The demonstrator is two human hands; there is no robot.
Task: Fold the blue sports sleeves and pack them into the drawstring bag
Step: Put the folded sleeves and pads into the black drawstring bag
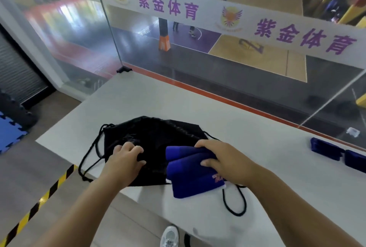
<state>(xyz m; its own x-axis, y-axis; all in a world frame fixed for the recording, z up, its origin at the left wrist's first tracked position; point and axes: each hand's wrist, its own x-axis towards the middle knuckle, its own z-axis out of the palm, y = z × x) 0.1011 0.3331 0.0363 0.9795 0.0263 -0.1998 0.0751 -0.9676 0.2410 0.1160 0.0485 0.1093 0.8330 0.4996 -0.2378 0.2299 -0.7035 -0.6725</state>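
Two hands engaged: your left hand (126, 159) pinches the black bag (154, 139) on the tabletop (257, 147); your right hand (221, 159) clasps the folded blue sleeves (190, 177) at its near edge. Risk: unopened mouth, bundle unfolds.

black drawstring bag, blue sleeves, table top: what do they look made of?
Drawstring bag: thin matte black woven fabric, probably nylon or polyester; it lies limp and creased, with round braided cords.
Blue sports sleeves: smooth stretch knit, slight sheen, soft rounded folds, printed logo, held by the right hand.
Table: hard, smooth, pale grey top, likely laminate; exact material unclear.
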